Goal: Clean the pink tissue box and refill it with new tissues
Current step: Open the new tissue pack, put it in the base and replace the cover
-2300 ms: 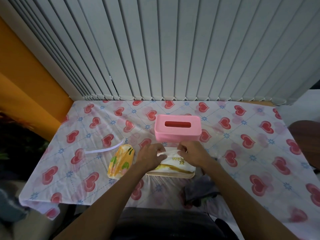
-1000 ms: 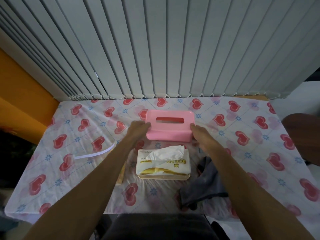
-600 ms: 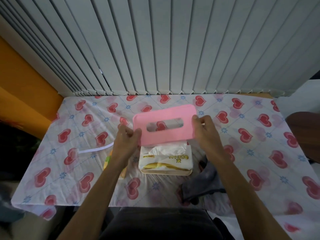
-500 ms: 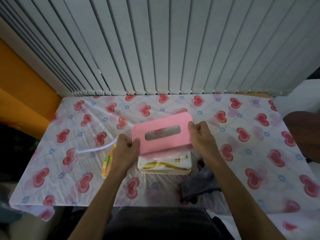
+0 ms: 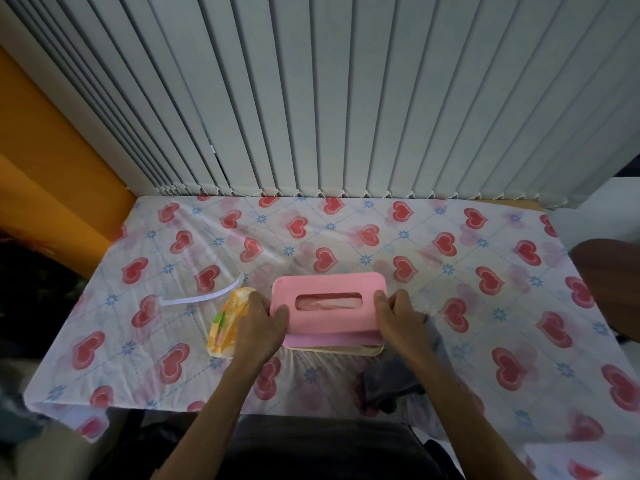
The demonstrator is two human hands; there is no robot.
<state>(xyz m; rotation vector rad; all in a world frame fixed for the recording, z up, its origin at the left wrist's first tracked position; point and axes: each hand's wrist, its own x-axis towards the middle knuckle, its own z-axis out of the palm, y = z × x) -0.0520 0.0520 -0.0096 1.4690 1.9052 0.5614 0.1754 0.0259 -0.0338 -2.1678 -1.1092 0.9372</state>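
I see both forearms reaching forward from the bottom edge, roughly parallel, wrists a little bent inward toward each other. My left hand (image 5: 260,323) grips the left end of the pink tissue box cover (image 5: 327,304), thumb lying on its top face and the other fingers wrapped down the side. My right hand (image 5: 398,317) mirrors it on the right end, thumb on top near the corner, fingers curled around the short wall. The cover sits low over a pale base (image 5: 334,349), whose front edge shows just beneath the pink rim; through the slot I can make out pinkish-lit tissue (image 5: 329,302). The box stands near the front middle of the heart-print tablecloth (image 5: 450,244). Just beside my left hand lies a yellow wrapper (image 5: 227,320), with a white strip (image 5: 201,297) to its left. A dark grey cloth (image 5: 394,379) lies under my right wrist at the table's near edge.
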